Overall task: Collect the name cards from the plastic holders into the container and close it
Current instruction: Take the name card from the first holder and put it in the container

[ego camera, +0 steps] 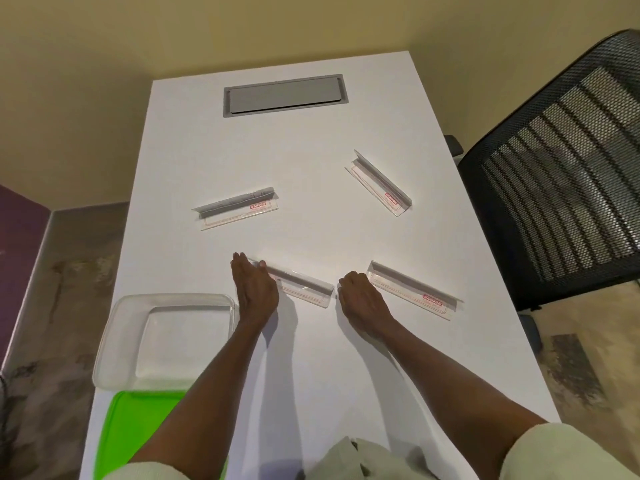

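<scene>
Both hands [254,289] [358,294] flank the nearest holder [304,287], touching its ends

Surface: white rectangular table [311,150], with a grey rectangular cable hatch [284,95] set flush near its far edge.
Far left: clear plastic L-shaped card holder [237,208] with a red-printed label.
Far right: second clear holder [379,183], lying at a slant.
Near middle: third clear holder [303,286].
Near right: fourth clear holder [414,290].
Near left edge: clear square plastic container [166,339], uncovered.
Front left corner: flat bright green plastic lid [138,434], touching the container's near side.
</scene>
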